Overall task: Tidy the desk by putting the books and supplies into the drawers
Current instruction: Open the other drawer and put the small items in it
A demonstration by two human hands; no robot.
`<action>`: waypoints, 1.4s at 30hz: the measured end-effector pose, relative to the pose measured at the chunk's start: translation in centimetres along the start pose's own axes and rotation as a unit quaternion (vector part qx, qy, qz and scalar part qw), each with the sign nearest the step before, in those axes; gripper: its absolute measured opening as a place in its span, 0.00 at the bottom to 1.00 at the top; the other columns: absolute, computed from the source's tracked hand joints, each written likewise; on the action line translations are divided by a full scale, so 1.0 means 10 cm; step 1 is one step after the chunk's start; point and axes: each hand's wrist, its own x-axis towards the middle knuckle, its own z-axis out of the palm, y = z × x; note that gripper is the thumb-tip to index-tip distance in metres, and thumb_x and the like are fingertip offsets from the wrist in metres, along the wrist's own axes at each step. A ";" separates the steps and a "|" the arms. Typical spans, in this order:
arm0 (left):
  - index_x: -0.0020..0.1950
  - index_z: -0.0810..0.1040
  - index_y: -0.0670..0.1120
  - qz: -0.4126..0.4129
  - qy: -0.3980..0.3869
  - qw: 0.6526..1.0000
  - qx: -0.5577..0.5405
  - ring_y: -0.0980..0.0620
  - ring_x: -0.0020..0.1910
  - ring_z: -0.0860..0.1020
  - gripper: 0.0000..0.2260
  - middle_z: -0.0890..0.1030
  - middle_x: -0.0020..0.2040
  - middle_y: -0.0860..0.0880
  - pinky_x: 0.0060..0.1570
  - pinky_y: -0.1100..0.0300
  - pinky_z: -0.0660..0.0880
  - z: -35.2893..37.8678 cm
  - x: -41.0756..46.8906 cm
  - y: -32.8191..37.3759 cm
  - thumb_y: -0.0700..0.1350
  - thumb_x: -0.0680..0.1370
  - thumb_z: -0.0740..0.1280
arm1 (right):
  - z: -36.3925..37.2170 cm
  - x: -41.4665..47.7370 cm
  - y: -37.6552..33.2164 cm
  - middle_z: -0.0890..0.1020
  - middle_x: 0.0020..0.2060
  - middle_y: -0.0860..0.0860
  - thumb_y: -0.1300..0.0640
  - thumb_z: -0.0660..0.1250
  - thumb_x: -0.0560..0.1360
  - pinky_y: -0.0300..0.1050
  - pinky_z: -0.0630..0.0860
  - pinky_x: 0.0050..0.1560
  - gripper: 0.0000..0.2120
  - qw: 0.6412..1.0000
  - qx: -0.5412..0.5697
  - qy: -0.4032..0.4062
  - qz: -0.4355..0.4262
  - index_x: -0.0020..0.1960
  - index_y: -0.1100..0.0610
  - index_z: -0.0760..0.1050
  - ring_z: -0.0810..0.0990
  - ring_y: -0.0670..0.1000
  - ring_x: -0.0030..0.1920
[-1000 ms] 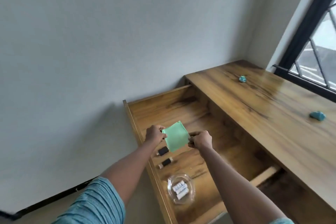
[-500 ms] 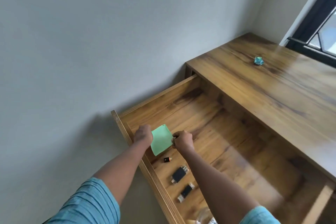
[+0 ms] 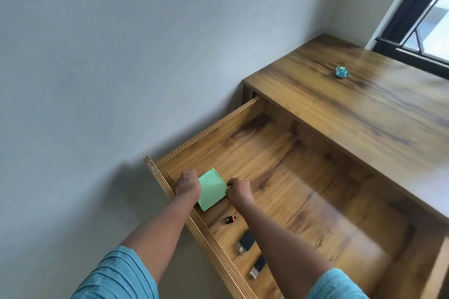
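Note:
A green square of paper point(image 3: 211, 189) lies low in the near left corner of the open wooden drawer point(image 3: 206, 126). My left hand point(image 3: 187, 181) grips its left edge and my right hand point(image 3: 239, 189) pinches its right edge. Whether the paper rests on the drawer floor I cannot tell. Three small black devices lie along the drawer's left wall: a tiny one with an orange tip point(image 3: 229, 219), then two flash-drive-like pieces point(image 3: 246, 242) point(image 3: 257, 266). A crumpled teal paper point(image 3: 341, 72) sits on the desk top point(image 3: 364, 114).
A grey wall rises to the left of the drawer. A dark-framed window point(image 3: 418, 19) stands at the far right behind the desk. The drawer floor to the right of my hands is bare wood.
Both hands have carried the green paper down and left into the drawer's corner. The view has swung, so the clear dish of batteries and a second teal paper have left the frame.

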 end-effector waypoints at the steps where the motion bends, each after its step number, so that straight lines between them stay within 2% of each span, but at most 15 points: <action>1: 0.61 0.76 0.38 0.002 0.002 1.000 0.002 0.46 0.57 0.79 0.12 0.79 0.59 0.41 0.55 0.59 0.78 -0.01 -0.01 0.00 0.33 0.80 0.59 | 0.00 -0.02 0.00 0.78 0.58 0.58 0.66 0.61 0.77 0.46 0.78 0.53 0.15 1.000 -0.003 0.007 0.000 0.62 0.62 0.76 0.79 0.55 0.55; 6: 0.58 0.76 0.38 0.015 0.029 0.999 0.015 0.47 0.55 0.79 0.11 0.80 0.57 0.42 0.55 0.57 0.79 -0.06 -0.17 0.01 0.33 0.80 0.58 | -0.02 -0.23 0.03 0.73 0.63 0.58 0.69 0.57 0.78 0.47 0.75 0.60 0.19 0.998 -0.015 0.065 -0.017 0.68 0.61 0.70 0.75 0.56 0.61; 10: 0.62 0.76 0.42 0.030 0.123 0.992 0.023 0.48 0.58 0.76 0.12 0.78 0.59 0.44 0.57 0.57 0.76 -0.09 -0.37 -0.06 0.36 0.79 0.61 | -0.04 -0.49 0.10 0.74 0.60 0.57 0.68 0.56 0.78 0.45 0.74 0.59 0.17 0.995 -0.014 0.097 -0.032 0.65 0.61 0.72 0.75 0.55 0.59; 13: 0.74 0.61 0.42 -0.008 0.188 0.981 -0.035 0.45 0.73 0.62 0.23 0.64 0.73 0.43 0.73 0.51 0.60 -0.06 -0.54 -0.17 0.37 0.79 0.59 | 0.00 -0.77 0.14 0.77 0.56 0.56 0.64 0.56 0.78 0.45 0.77 0.55 0.14 0.993 0.001 0.103 -0.049 0.61 0.60 0.74 0.76 0.53 0.54; 15: 0.77 0.51 0.40 -0.077 0.174 0.975 -0.112 0.42 0.76 0.55 0.29 0.54 0.78 0.42 0.75 0.48 0.54 -0.05 -0.65 -0.22 0.37 0.79 0.58 | 0.05 -0.95 0.17 0.79 0.54 0.54 0.61 0.58 0.79 0.44 0.78 0.49 0.11 0.993 0.014 0.103 -0.059 0.58 0.58 0.75 0.77 0.50 0.49; 16: 0.78 0.49 0.40 -0.107 0.160 0.970 -0.150 0.40 0.75 0.56 0.30 0.52 0.78 0.41 0.74 0.46 0.56 -0.04 -0.73 -0.23 0.37 0.79 0.59 | 0.07 -1.06 0.20 0.79 0.53 0.54 0.59 0.58 0.79 0.43 0.77 0.48 0.11 0.992 0.017 0.103 -0.066 0.58 0.57 0.75 0.78 0.49 0.48; 18: 0.77 0.49 0.37 -0.156 0.116 0.955 -0.225 0.37 0.71 0.65 0.31 0.56 0.76 0.37 0.69 0.46 0.65 -0.03 -0.90 -0.27 0.42 0.79 0.61 | 0.07 -1.27 0.25 0.79 0.54 0.53 0.57 0.58 0.80 0.43 0.76 0.48 0.11 0.992 0.013 0.105 -0.076 0.59 0.56 0.75 0.78 0.50 0.48; 21: 0.68 0.68 0.33 -0.165 0.061 0.935 -0.307 0.38 0.61 0.76 0.22 0.73 0.65 0.34 0.56 0.49 0.75 -0.04 -1.15 -0.30 0.48 0.80 0.61 | 0.08 -1.55 0.30 0.77 0.57 0.54 0.55 0.57 0.80 0.46 0.76 0.55 0.13 0.990 -0.008 0.117 -0.076 0.61 0.58 0.73 0.77 0.52 0.53; 23: 0.63 0.74 0.33 -0.141 0.025 0.925 -0.352 0.38 0.58 0.78 0.18 0.77 0.60 0.35 0.54 0.50 0.76 -0.04 -1.34 -0.30 0.46 0.80 0.61 | 0.12 -1.76 0.34 0.76 0.58 0.56 0.55 0.56 0.81 0.47 0.76 0.55 0.14 0.988 -0.029 0.127 -0.088 0.62 0.59 0.72 0.77 0.53 0.55; 27: 0.66 0.70 0.34 -0.144 -0.059 0.859 -0.487 0.37 0.59 0.77 0.16 0.75 0.62 0.37 0.56 0.45 0.78 -0.03 -1.68 -0.22 0.38 0.79 0.61 | 0.31 -2.11 0.49 0.75 0.54 0.56 0.53 0.53 0.82 0.44 0.72 0.46 0.16 0.971 -0.126 0.151 -0.138 0.62 0.60 0.71 0.76 0.53 0.49; 29: 0.67 0.68 0.33 -0.150 -0.078 0.835 -0.523 0.35 0.61 0.75 0.16 0.73 0.64 0.36 0.57 0.45 0.77 0.00 -1.84 -0.18 0.35 0.80 0.59 | 0.46 -2.28 0.59 0.75 0.52 0.56 0.54 0.51 0.81 0.42 0.73 0.44 0.17 0.945 -0.195 0.165 -0.205 0.63 0.61 0.71 0.75 0.52 0.47; 31: 0.68 0.68 0.33 -0.132 -0.074 0.840 -0.521 0.36 0.63 0.75 0.16 0.73 0.65 0.36 0.58 0.48 0.77 0.05 -1.88 -0.15 0.36 0.81 0.57 | 0.58 -2.38 0.77 0.77 0.56 0.57 0.58 0.60 0.77 0.47 0.80 0.49 0.18 0.919 -0.249 0.170 -0.256 0.65 0.60 0.72 0.79 0.55 0.53; 33: 0.69 0.68 0.36 -0.100 -0.090 0.852 -0.506 0.40 0.63 0.76 0.17 0.74 0.66 0.38 0.57 0.51 0.77 0.09 -1.86 -0.14 0.39 0.81 0.57 | 0.60 -2.44 0.94 0.79 0.60 0.56 0.60 0.68 0.69 0.50 0.80 0.55 0.24 0.892 -0.277 0.207 -0.290 0.66 0.59 0.73 0.80 0.55 0.59; 37: 0.64 0.71 0.32 -0.171 -0.037 0.886 -0.429 0.39 0.59 0.78 0.16 0.77 0.61 0.36 0.56 0.51 0.79 0.09 -1.74 -0.06 0.34 0.77 0.64 | 0.51 -2.43 1.07 0.76 0.65 0.54 0.59 0.51 0.73 0.51 0.75 0.61 0.25 0.860 -0.325 0.204 -0.335 0.68 0.60 0.70 0.75 0.53 0.66; 42: 0.64 0.71 0.32 -0.165 -0.041 0.891 -0.420 0.39 0.58 0.78 0.15 0.77 0.61 0.35 0.55 0.51 0.78 0.02 -1.68 0.27 0.34 0.79 0.62 | 0.35 -2.17 1.18 0.75 0.65 0.54 0.62 0.49 0.74 0.50 0.71 0.66 0.24 0.826 -0.384 0.200 -0.361 0.68 0.61 0.70 0.74 0.52 0.66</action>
